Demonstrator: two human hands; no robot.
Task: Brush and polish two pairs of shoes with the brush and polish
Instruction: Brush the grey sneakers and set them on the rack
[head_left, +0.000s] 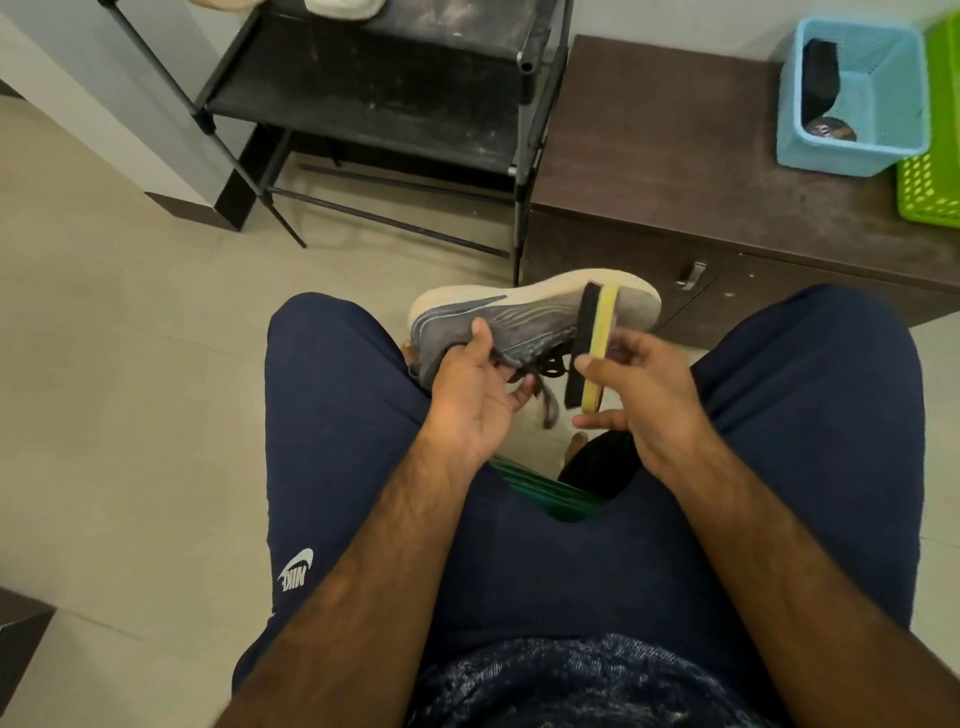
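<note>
On the table (649, 145), well beyond my right grip (644, 395), the blue basket (857, 98) holds a round tin (830, 130), likely the polish. My left grip (478, 384) curls round the grey shoe (519, 317), which is turned on its side, and my right pinches the brush (595, 343), laid across the toe end. I judge brushing is in hand; next calls for strokes along the upper while turning the shoe.

A shoe (519, 317) at centre, between the knees, a brush (597, 332) against its right end. A rack (363, 104) at twelve o'clock. A cabinet (675, 145) at two o'clock, a basket (841, 153) on top.
</note>
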